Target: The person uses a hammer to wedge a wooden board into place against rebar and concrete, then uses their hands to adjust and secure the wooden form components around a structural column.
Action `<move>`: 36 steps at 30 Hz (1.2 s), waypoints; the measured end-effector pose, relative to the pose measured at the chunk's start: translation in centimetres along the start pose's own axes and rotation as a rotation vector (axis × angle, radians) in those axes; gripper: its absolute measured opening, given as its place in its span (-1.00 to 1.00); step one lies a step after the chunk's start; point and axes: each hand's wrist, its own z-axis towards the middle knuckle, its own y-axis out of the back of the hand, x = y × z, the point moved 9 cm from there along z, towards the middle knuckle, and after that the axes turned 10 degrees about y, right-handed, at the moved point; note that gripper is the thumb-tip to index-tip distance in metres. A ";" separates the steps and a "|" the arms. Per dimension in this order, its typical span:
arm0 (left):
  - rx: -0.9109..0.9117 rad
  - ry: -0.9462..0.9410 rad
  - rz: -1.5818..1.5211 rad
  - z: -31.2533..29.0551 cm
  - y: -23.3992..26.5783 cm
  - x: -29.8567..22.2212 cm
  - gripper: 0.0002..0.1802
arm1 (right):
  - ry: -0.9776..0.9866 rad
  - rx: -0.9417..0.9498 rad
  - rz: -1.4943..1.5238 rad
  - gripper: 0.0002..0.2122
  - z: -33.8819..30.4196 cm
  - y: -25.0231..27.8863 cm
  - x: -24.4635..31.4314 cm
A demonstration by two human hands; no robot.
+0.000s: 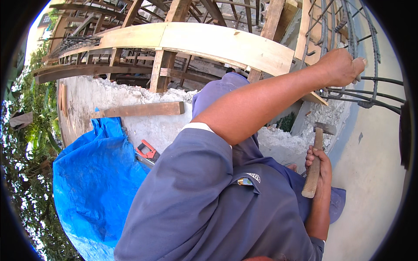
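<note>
My left arm stretches across to the upper right, and my left hand [342, 67] is closed in a fist beside the steel rebar cage [372, 41]. What those fingers hold, if anything, is hidden. Lower down on the right, my right hand [321, 163] is wrapped round the wooden handle of a hammer [318, 143]. The hammer stands nearly upright, its metal head at the top, below the bent rebar ends [379, 93] and apart from them.
A long pale plywood strip [196, 37] runs across timber posts and beams [163, 71]. On the broken concrete ledge [152, 128] lie a wooden batten [141, 109], a red-handled saw [148, 150] and a blue tarp [96, 174]. A plastered wall [365, 174] stands at right.
</note>
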 end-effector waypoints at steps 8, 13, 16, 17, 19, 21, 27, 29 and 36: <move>0.043 -0.027 0.040 -1.1 0.8 -1.1 -0.35 | -0.005 -0.007 -0.014 -0.70 0.1 0.0 -0.1; 0.021 -0.020 0.015 -0.8 0.7 -0.9 -0.34 | -0.010 -0.006 -0.002 -0.71 0.2 0.2 -0.1; -0.004 -0.026 0.076 -0.7 0.9 -0.9 -0.33 | -0.009 -0.003 -0.001 -0.72 0.2 0.2 -0.1; -0.005 -0.024 0.076 -0.7 0.9 -0.9 -0.33 | -0.008 -0.002 0.000 -0.72 0.2 0.2 -0.1; -0.007 -0.082 0.096 -0.7 0.8 -1.4 -0.32 | -0.010 -0.015 0.000 -0.72 0.1 0.1 -0.1; -0.014 -0.054 0.115 -0.8 0.9 -1.4 -0.33 | -0.012 -0.027 0.000 -0.72 0.0 0.0 0.0; -0.012 -0.075 0.100 -1.0 1.1 -1.3 -0.33 | -0.026 -0.039 -0.039 -0.72 -0.2 -0.2 0.0; 0.012 -0.066 0.066 -1.1 1.1 -1.2 -0.32 | -0.032 -0.031 -0.056 -0.71 -0.4 -0.5 -0.1; -0.057 -0.009 0.200 -0.6 0.9 -1.2 -0.36 | -0.011 -0.028 0.019 -0.74 -0.5 -0.6 -0.1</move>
